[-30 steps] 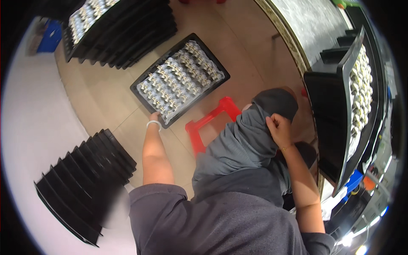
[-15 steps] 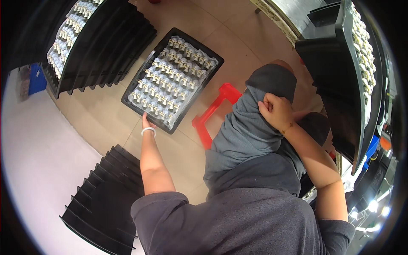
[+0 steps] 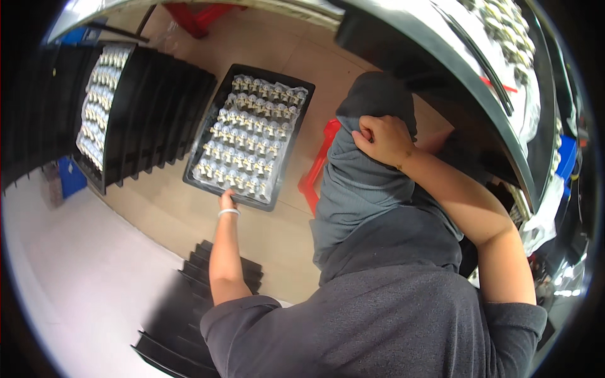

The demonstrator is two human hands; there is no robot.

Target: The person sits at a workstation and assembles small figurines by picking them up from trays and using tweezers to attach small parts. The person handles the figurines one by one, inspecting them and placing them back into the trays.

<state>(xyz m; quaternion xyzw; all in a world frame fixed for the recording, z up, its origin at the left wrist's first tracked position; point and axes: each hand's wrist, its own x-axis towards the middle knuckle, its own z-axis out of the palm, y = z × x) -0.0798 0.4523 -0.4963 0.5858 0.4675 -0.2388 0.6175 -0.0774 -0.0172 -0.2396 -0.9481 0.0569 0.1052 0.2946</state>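
A black rectangular tray [image 3: 275, 194] is at the upper middle, over the tiled floor. In it, rows of small white-and-gold figurines [image 3: 242, 135] sit in a clear plastic liner. My left hand [image 3: 227, 200], with a white band at the wrist, grips the tray's near edge; the thumb shows on top and the other fingers are mostly hidden under the rim. My right hand [image 3: 383, 140] rests on my grey-clad knee [image 3: 378, 94], its fingers curled in and nothing visible in them.
Left of the tray stands a tall stack of black trays [image 3: 157, 113], figurines in its top one. Another black stack [image 3: 179, 321] is at the lower left by the white wall. A red plastic stool [image 3: 312, 179] is beside my leg. A large black tray [image 3: 435, 69] juts in at upper right.
The whole view has shifted, showing more of the left-hand stacks and the table edge above. My left hand stays at the tray's near edge, and my right hand remains on the knee.
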